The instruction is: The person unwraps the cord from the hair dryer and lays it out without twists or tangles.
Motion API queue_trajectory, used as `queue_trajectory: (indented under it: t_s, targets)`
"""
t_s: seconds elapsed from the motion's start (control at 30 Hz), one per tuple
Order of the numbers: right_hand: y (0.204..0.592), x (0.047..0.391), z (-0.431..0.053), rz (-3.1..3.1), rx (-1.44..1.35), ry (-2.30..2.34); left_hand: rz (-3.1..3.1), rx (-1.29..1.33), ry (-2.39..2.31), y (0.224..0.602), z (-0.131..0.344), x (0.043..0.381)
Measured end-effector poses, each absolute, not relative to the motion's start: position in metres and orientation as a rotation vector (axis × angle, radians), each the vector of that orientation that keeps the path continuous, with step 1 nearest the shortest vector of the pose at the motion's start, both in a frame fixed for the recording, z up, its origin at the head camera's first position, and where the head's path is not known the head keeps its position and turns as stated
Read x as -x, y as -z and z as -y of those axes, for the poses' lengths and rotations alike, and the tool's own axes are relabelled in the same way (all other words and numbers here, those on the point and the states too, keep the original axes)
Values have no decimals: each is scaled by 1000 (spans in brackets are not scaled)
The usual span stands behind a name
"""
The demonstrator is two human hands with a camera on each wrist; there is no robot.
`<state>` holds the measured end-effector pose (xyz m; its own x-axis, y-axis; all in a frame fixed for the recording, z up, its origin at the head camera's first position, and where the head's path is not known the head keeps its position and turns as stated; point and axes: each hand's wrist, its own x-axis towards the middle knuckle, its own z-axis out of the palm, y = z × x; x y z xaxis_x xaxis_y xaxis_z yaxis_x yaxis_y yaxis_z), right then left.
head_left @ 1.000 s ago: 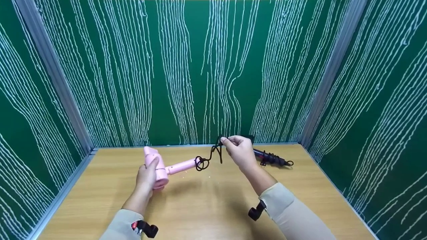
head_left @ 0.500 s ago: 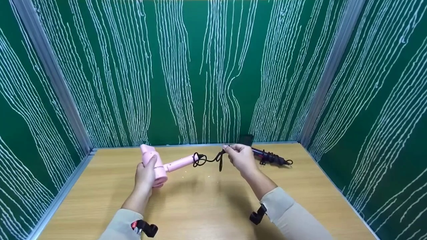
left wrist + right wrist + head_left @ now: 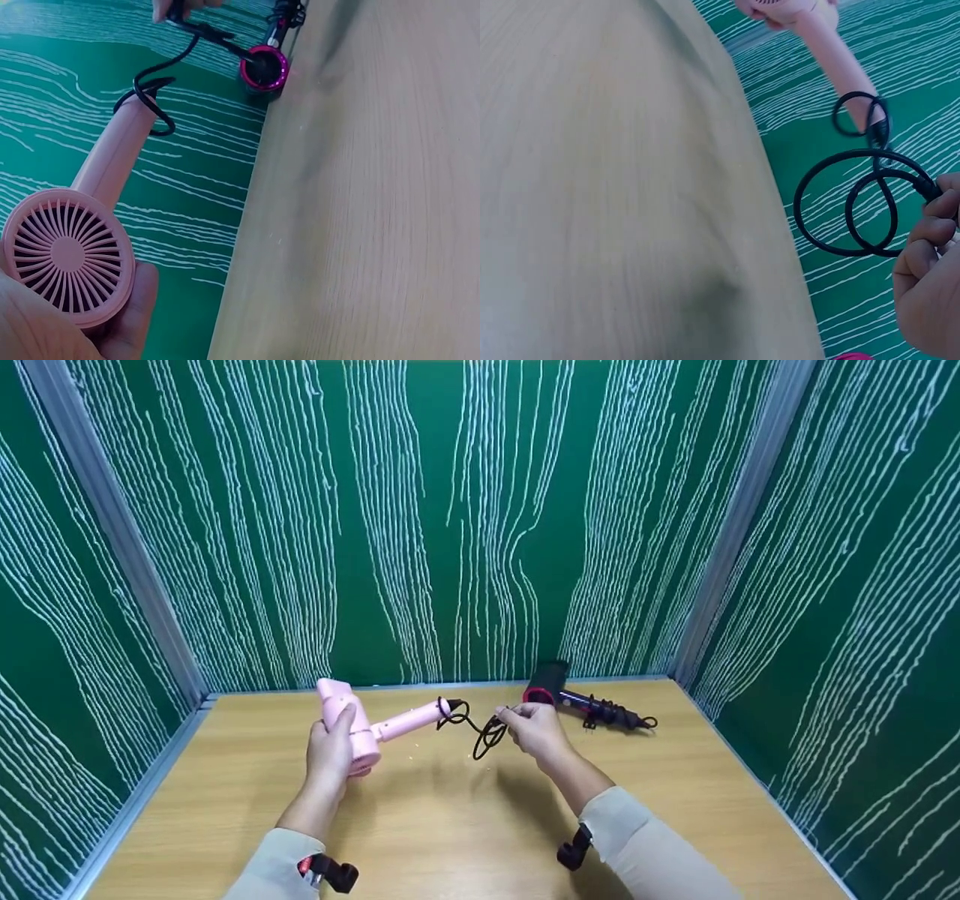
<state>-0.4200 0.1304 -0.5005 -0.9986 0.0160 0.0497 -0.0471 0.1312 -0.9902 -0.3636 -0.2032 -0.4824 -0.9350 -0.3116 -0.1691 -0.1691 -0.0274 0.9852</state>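
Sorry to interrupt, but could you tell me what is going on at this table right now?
A person holds a pink hair dryer above the wooden table in the left hand. The right hand pinches the dryer's black cord, gathered into a couple of loops. A second, dark hair dryer with its cord wrapped round the handle lies on the table by the back wall.

Left hand (image 3: 330, 750) raised above the table, fingers and thumb curled round a pink hair dryer (image 3: 358, 725), forearm extended forward from the near left. Right hand (image 3: 534, 731) held at similar height, right of the left hand, fingertips pinching a looped black cord (image 3: 487, 731). Both forearms sleeved, converging toward centre.
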Motion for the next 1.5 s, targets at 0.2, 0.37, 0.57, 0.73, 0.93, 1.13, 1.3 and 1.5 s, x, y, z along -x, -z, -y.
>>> queue_trajectory:
  t_s: [0.2, 0.37, 0.57, 0.73, 0.93, 1.13, 1.3, 1.5]
  targets:
    - [510, 423, -129, 2392, 2, -2004, 2108, -511, 2087, 479, 200, 362]
    - [517, 428, -126, 2453, 0, -1968, 2136, -496, 2105, 477, 200, 362]
    - [521, 432, -123, 2522, -11, -1880, 2150, -474, 2148, 478, 200, 362]
    - [518, 438, -123, 2509, 3, -1910, 2212, -454, 2157, 478, 202, 359]
    - [504, 447, -126, 2513, 13, -1832, 2286, -422, 2145, 480, 205, 360]
    - [491, 451, -132, 2489, -36, -1770, 2361, -388, 2037, 481, 207, 361]
    - [484, 452, -137, 2450, -37, -1846, 2406, -388, 1945, 480, 210, 364]
    - [472, 447, -146, 2450, -13, -1904, 2500, -432, 1740, 476, 219, 364]
